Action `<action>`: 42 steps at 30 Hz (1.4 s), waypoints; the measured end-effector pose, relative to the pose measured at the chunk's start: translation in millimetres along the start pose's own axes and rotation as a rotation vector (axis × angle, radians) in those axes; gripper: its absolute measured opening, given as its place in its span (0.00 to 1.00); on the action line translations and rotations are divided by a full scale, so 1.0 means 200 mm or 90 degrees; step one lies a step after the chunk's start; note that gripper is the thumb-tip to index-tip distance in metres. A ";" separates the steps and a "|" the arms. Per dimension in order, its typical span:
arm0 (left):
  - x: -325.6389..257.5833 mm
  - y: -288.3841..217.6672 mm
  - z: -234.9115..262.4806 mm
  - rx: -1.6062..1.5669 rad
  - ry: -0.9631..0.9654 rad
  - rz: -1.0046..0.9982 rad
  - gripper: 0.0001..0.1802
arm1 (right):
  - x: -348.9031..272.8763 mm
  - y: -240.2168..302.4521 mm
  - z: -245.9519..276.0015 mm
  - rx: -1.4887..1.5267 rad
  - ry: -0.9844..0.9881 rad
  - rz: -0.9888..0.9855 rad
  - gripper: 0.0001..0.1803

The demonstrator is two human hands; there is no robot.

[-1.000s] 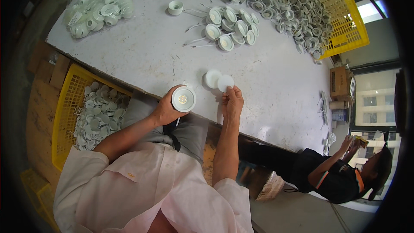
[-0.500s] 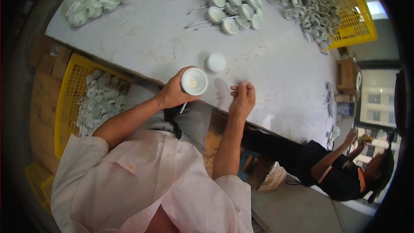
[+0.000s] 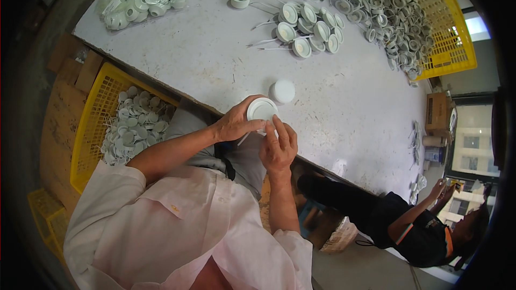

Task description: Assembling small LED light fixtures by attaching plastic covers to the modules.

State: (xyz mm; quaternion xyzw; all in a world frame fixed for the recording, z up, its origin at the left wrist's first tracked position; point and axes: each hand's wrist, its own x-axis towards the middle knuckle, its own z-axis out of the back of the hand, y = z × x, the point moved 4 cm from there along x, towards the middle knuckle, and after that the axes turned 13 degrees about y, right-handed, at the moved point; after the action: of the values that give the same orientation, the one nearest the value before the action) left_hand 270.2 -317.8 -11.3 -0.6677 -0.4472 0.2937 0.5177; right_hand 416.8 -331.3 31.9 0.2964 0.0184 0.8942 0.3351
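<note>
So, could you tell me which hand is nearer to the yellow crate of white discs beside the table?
Left. The left hand is nearer the yellow crate; the right hand lies beyond it.

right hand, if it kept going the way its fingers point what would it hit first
The right hand points up and slightly left, its fingertips already at the white round housing that the left hand holds. That comes first; the white round cap on the table lies beyond.

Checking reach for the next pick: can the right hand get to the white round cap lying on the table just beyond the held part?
Probably yes. The white round cap lies alone on bare table, just beyond the right hand; nothing stands between, though both hands are busy on the white ring-shaped part.
</note>
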 end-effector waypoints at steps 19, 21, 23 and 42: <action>-0.01 -0.01 0.00 0.130 -0.044 -0.004 0.22 | 0.03 0.03 -0.04 -0.020 -0.023 0.037 0.19; 0.00 -0.01 -0.02 0.145 -0.042 -0.012 0.22 | 0.03 0.03 -0.03 -0.005 -0.033 0.048 0.18; 0.01 0.00 -0.02 0.142 -0.044 0.011 0.21 | 0.02 0.02 -0.02 -0.001 -0.026 0.040 0.17; -1.52 0.39 1.03 0.273 -0.661 0.432 0.38 | -0.90 -1.60 0.69 -0.297 -0.112 -0.989 0.19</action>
State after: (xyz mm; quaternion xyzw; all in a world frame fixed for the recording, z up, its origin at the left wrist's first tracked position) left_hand -12.8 -508.5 -166.7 -0.4250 -0.3350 0.8074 0.2352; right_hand 788.4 -216.2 -21.0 0.1905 0.0057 0.3611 0.9129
